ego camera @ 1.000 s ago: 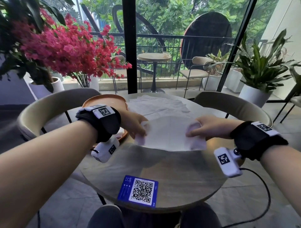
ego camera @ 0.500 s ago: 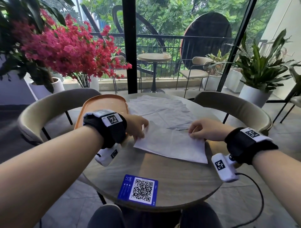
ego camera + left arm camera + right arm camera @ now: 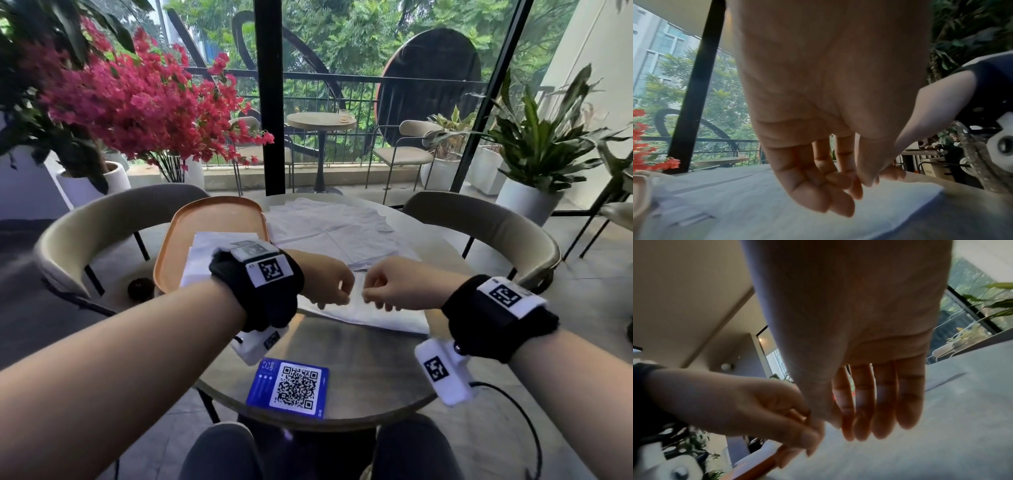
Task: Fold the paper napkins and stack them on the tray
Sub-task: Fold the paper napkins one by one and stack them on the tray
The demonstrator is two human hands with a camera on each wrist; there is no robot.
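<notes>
Napkin being folded (image 3: 373, 313): white, flat on the round table (image 3: 359, 370) just beside the tray, near the person so both hands reach it.
Left hand (image 3: 325, 281): fingers curled down onto the napkin's middle; whether it pinches paper, I cannot tell.
Right hand (image 3: 394, 286): close beside the left, fingertips (image 3: 875, 426) bent down on the sheet, likely pressing a crease.
Orange tray (image 3: 178, 240): left of the work, already carrying folded napkins (image 3: 205, 253).
Loose napkins (image 3: 325, 226): spread behind, awaiting folding.

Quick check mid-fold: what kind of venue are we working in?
Likely a café or restaurant: a QR code card on the small round table, potted plants, and a balcony table with chairs beyond the glass.
</notes>
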